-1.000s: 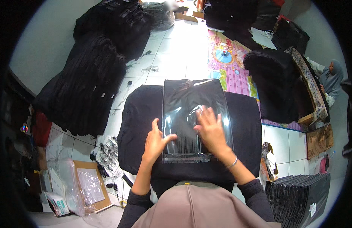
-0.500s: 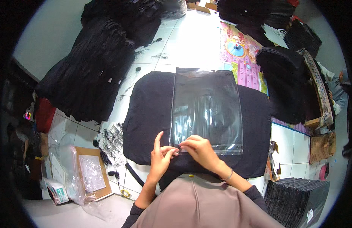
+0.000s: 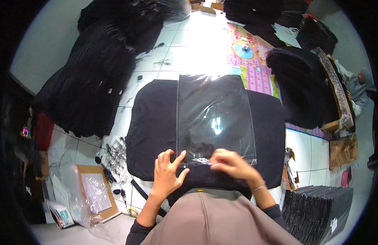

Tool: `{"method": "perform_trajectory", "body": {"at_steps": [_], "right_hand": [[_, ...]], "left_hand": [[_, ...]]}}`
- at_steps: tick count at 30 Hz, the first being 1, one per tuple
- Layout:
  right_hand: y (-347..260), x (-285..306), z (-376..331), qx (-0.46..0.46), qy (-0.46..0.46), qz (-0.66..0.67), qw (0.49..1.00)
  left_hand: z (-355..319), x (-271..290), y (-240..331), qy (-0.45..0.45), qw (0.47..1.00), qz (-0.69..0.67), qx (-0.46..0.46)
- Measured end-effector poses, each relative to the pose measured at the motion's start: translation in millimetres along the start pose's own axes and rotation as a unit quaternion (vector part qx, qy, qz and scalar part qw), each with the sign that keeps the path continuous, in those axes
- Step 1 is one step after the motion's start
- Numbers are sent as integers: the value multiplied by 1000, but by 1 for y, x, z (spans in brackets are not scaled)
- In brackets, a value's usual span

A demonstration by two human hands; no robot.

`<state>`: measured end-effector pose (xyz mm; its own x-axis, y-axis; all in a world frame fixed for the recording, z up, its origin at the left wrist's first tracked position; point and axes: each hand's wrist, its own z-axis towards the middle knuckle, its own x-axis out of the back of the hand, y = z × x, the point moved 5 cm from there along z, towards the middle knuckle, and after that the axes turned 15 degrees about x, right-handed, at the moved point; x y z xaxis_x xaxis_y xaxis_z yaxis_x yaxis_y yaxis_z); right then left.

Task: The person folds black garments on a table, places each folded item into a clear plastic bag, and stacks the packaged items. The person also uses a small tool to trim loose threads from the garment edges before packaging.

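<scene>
A clear plastic bag lies flat on a black padded cloth surface, its near edge towards me. At its near left corner my left hand is open, fingers spread, with the index fingertip and thumb on either side of the corner. My right hand is closed in a pinch at the middle of the near edge. A thin, crinkled clear strip runs along that edge to its fingertips. The fingertips are slightly blurred.
Big heaps of black cloth rise at the far left; another black pile stands at the right. Near right is a stack of black packets. A wrapped brown board lies at the left. Another person sits at the far right.
My right hand has moved right along the bag's near edge, away from the left corner. My left fingers have spread, and the strip at the edge now looks crinkled.
</scene>
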<state>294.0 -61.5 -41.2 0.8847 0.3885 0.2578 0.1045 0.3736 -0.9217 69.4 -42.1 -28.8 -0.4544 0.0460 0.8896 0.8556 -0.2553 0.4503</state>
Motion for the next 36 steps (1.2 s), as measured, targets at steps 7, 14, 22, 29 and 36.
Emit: {"method": "perform_trajectory", "body": {"at_steps": [7, 14, 22, 29, 36], "right_hand": [[-42, 230, -249, -294, 437, -557, 643], [-9, 111, -134, -192, 182, -705, 658], [-27, 8, -21, 91, 46, -545, 832], [-3, 40, -11, -35, 98, -432, 896], [-18, 41, -24, -34, 58, -485, 872]], "left_hand": [[8, -14, -6, 140, 984, -70, -79], [5, -11, -15, 111, 982, -91, -118], [15, -9, -22, 89, 980, -145, -104], [44, -14, -33, -19, 933, -312, 178], [51, -16, -31, -45, 921, -306, 236]]}}
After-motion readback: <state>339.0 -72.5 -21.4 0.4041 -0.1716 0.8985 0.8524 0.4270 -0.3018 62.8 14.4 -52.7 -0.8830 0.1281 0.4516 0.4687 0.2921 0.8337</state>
